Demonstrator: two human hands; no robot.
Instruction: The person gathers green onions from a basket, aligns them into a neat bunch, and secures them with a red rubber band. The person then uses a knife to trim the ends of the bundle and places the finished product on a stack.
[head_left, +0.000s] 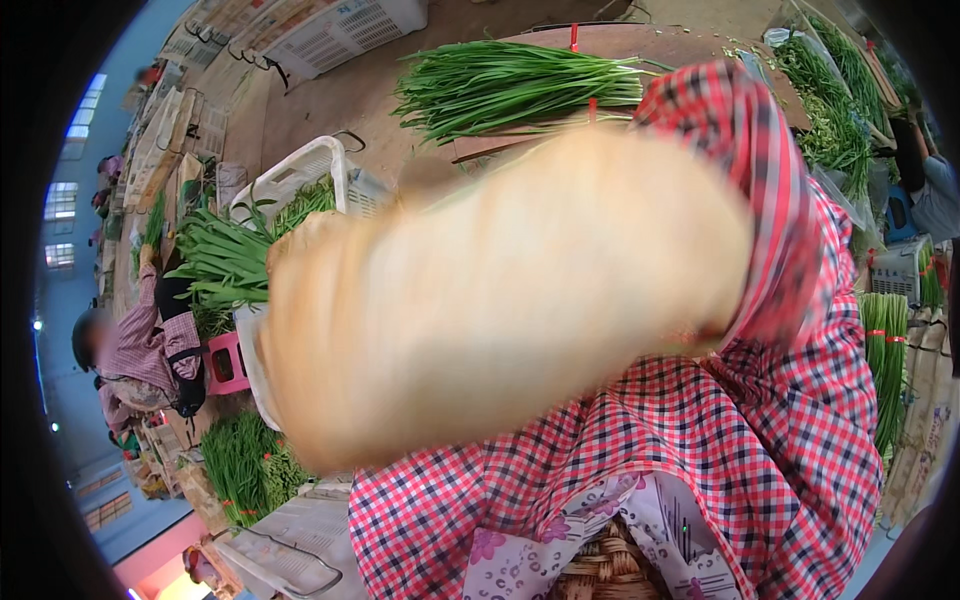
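A large beige gloved hand and forearm, my right hand (495, 300), sweeps close under the camera and is heavily motion-blurred. It comes out of a red, black and white checked sleeve (765, 172) and reaches left. Just past its far end, broad green leaves (225, 255) fan out over a white plastic crate (251, 367). The fingers are too blurred to show whether they grip these leaves. My left hand cannot be made out. Beyond the forearm, long green garlic chives or similar stalks (517, 86) lie on a brown board (487, 146), with red ties by their pale ends.
A white slatted crate (345, 37) stands at the top. Tied green bundles (240, 457) lie lower left, near another crate (285, 547). A co-worker (142, 352) is at the left by a pink stool (225, 364). More greens (825, 105) fill the upper right.
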